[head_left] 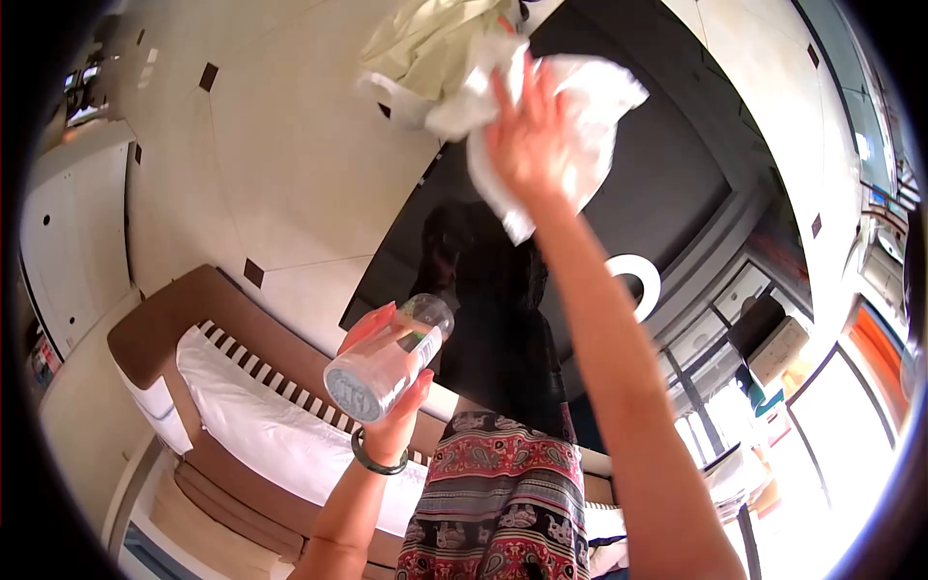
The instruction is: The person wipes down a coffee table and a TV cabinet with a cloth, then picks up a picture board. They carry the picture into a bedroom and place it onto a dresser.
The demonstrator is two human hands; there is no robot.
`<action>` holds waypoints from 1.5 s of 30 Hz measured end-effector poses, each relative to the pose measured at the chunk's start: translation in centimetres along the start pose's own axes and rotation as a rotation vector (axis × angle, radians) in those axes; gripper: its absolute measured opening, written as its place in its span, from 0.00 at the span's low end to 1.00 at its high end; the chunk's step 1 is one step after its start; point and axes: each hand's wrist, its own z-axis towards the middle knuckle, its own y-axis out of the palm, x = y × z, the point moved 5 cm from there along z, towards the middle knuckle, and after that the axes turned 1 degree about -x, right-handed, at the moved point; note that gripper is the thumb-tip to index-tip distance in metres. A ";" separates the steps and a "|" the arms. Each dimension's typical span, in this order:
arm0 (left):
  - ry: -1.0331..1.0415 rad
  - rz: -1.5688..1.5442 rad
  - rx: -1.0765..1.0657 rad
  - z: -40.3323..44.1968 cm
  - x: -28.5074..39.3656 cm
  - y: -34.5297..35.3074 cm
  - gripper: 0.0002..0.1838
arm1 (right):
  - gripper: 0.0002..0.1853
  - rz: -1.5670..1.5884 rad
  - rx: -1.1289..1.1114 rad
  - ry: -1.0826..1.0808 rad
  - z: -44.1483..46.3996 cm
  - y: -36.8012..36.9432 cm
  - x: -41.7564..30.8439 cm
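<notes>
My left hand (401,401), with a dark bangle at its wrist, is wrapped round a clear plastic bottle (387,362) holding liquid. The bottle is tilted, its bottom towards the camera. Further up, my right hand (532,135) presses a white cloth (590,106) on a glossy black surface (657,164). That hand is blurred, its fingers spread over the cloth. A pale yellow-green cloth (420,48) lies beside the white one at the top edge of the black surface.
A brown sofa (208,290) with a white cover stands at the lower left. White cabinet doors (77,242) are at the far left. Pale floor tiles (309,126) surround the black surface. Bright windows and furniture are at the right.
</notes>
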 end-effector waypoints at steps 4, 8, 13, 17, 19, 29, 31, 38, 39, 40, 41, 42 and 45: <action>0.016 0.033 0.115 -1.9 1.3 -2.0 0.43 | 0.33 0.014 -0.473 -0.063 -13.2 2.4 -12.7; 0.052 0.109 0.138 -3.5 1.4 -2.6 0.43 | 0.30 -0.193 -0.375 -0.371 -25.2 5.1 -21.4; 0.120 0.299 0.063 -5.4 -0.4 -1.4 0.41 | 0.26 0.107 -0.605 -0.406 -34.7 1.9 -16.9; 0.087 0.175 -0.047 -6.2 -2.2 4.0 0.40 | 0.28 0.003 -0.409 -0.164 -45.4 -5.5 -3.4; 0.082 0.132 -0.124 -6.2 -2.3 8.1 0.40 | 0.28 -0.167 -0.450 -0.031 -49.3 -9.9 4.6; 0.363 0.183 -0.581 -5.7 2.3 32.0 0.37 | 0.40 -0.161 -0.052 0.838 -43.8 -20.4 28.8; 0.431 0.161 -0.658 -5.9 3.6 37.4 0.35 | 0.40 -0.147 0.079 0.773 -37.6 -20.7 33.0; 0.564 0.103 -0.892 -5.3 4.0 56.5 0.26 | 0.32 -0.117 0.366 0.670 -28.0 -22.8 40.8; 0.509 0.057 -0.912 -5.5 2.9 58.6 0.25 | 0.34 -0.045 0.314 0.670 -29.7 -22.0 38.9; 0.454 0.011 -0.931 -5.7 1.4 60.6 0.24 | 0.36 0.017 0.249 0.659 -31.8 -21.9 36.4; 0.489 0.021 -0.916 -5.6 -0.1 62.7 0.25 | 0.38 0.042 0.127 0.661 -34.2 -21.8 33.7; 0.518 0.088 -0.914 -6.4 -1.0 64.4 0.25 | 0.39 0.123 0.038 0.655 -37.5 -21.7 30.8; 0.493 0.161 -0.914 -8.9 -2.3 68.0 0.25 | 0.42 0.197 -0.244 0.600 -48.6 -22.1 27.7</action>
